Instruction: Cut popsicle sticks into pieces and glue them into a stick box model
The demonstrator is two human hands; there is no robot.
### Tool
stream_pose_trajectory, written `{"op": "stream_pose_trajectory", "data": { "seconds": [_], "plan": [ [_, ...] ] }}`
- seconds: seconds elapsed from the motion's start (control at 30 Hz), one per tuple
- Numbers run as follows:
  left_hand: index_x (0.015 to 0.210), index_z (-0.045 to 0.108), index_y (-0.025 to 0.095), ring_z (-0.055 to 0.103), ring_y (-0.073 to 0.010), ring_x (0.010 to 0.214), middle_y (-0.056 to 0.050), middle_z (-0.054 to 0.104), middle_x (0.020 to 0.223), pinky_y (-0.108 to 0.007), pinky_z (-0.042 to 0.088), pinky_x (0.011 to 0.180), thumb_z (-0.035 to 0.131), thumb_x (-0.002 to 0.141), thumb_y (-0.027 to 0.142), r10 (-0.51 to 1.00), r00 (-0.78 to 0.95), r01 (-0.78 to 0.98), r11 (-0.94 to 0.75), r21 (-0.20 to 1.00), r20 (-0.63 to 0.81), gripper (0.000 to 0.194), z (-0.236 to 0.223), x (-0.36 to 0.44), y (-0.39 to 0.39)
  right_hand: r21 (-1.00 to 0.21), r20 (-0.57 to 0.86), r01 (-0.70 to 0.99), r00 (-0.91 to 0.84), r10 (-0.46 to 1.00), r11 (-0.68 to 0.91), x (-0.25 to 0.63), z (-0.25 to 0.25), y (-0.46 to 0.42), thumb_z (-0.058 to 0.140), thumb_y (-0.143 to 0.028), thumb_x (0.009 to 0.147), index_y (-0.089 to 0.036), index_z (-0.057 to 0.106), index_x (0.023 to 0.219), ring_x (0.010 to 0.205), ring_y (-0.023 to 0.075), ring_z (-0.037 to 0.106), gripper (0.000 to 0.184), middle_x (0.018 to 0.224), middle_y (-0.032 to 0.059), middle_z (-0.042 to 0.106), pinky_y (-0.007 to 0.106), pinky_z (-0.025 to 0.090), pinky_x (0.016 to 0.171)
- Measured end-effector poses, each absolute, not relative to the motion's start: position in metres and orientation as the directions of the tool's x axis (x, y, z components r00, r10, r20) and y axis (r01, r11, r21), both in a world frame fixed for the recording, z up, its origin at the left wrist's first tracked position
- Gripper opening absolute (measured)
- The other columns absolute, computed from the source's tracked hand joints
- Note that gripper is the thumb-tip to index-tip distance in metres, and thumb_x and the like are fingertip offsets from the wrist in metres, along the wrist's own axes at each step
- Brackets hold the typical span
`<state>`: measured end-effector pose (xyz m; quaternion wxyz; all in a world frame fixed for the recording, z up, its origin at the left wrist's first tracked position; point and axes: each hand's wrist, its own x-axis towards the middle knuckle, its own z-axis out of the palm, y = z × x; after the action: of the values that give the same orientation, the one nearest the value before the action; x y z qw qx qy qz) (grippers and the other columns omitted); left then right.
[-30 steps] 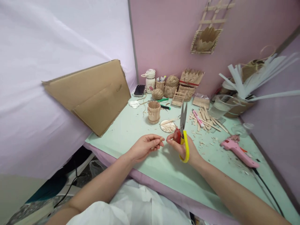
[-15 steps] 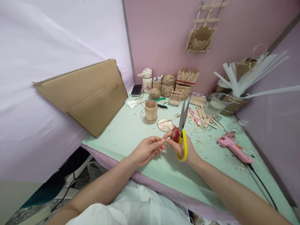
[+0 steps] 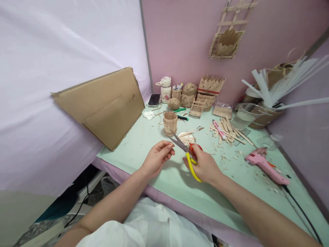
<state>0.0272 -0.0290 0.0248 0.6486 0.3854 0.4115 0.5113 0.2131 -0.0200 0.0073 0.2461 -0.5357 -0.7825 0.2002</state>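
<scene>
My left hand (image 3: 159,156) is closed in a pinch on a small wooden craft stick, mostly hidden by the fingers; only its tip shows. My right hand (image 3: 204,163) grips scissors (image 3: 183,144) by their red and yellow handles. The blades are parted and point left, close to the left fingertips. Just behind the blades stands a round cup made of craft sticks (image 3: 170,122). A small round dish (image 3: 187,137) with cut stick pieces lies partly behind the scissors.
Loose craft sticks (image 3: 227,129) and a pink cutter (image 3: 219,129) lie right of centre. A pink glue gun (image 3: 267,166) with a cord rests at the right. Twine balls, a bottle (image 3: 166,90) and a phone (image 3: 154,100) stand at the back. Folded cardboard (image 3: 108,106) leans on the left.
My right hand has turned the scissors from upright to pointing left, blades now near the left fingertips. The hands have come apart, and the stick is now mostly hidden. The view has shifted slightly.
</scene>
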Motion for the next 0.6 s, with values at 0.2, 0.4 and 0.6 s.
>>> {"op": "stream_pose_trajectory", "data": {
  "seconds": [0.2,0.4,0.6],
  "plan": [
    [0.085,0.055,0.017,0.045,-0.0059,0.058,0.001,0.057,0.066,-0.019,0.035,0.059,0.058,0.080,0.034,0.998,0.069,-0.335,0.035,0.942,-0.012,0.018,0.023,0.033,-0.033,-0.366,0.162,0.862,-0.311,0.937,0.349,0.208,0.007,-0.024,0.044,-0.044,0.082,-0.022,0.041,0.087,0.056,0.0157,0.051,0.023,0.074,0.0012,0.060,0.025,0.023,0.050],
    [0.084,0.054,0.018,0.046,-0.0071,0.060,0.002,0.056,0.065,-0.020,0.035,0.060,0.059,0.080,0.034,0.999,0.045,-0.343,0.009,0.939,0.007,0.017,0.019,0.039,-0.033,-0.324,0.154,0.880,-0.314,0.937,0.348,0.206,0.004,-0.026,0.043,-0.045,0.083,-0.021,0.041,0.087,0.056,0.0163,0.054,0.024,0.075,0.0020,0.062,0.025,0.019,0.049],
    [0.084,0.055,0.018,0.047,-0.0075,0.061,0.002,0.055,0.065,-0.021,0.036,0.060,0.059,0.079,0.034,0.999,0.028,-0.332,-0.010,0.943,0.021,0.017,0.016,0.040,-0.033,-0.307,0.166,0.885,-0.311,0.936,0.349,0.206,0.002,-0.028,0.044,-0.047,0.083,-0.021,0.040,0.087,0.057,0.0171,0.056,0.026,0.075,0.0014,0.063,0.025,0.018,0.049]
  ]
}}
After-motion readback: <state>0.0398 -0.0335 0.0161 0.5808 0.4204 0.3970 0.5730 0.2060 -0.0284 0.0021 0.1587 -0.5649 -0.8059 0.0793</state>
